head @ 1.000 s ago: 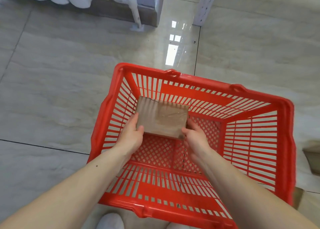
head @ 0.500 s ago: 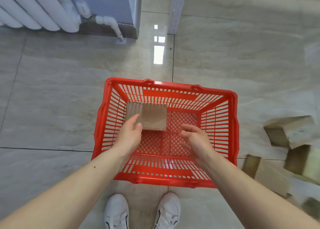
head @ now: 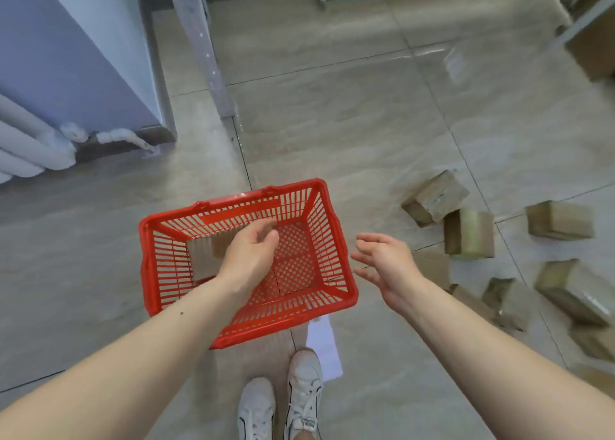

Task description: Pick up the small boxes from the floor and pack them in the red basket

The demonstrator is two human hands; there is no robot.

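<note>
Red basket (head: 336,246) standing on tiled floor (head: 349,123), seen from above. One cardboard box (head: 204,256) lies inside it, against the left wall. Left hand (head: 251,254) is held over the basket interior, fingers loosely curled, holding nothing. Right hand (head: 387,268) is spread and empty, just outside the basket's right rim. Further small boxes (head: 469,233) lie scattered on the floor to the right, well apart from the basket. White sneakers (head: 283,403) appear below; a radiator (head: 30,146) lies at left.
</note>
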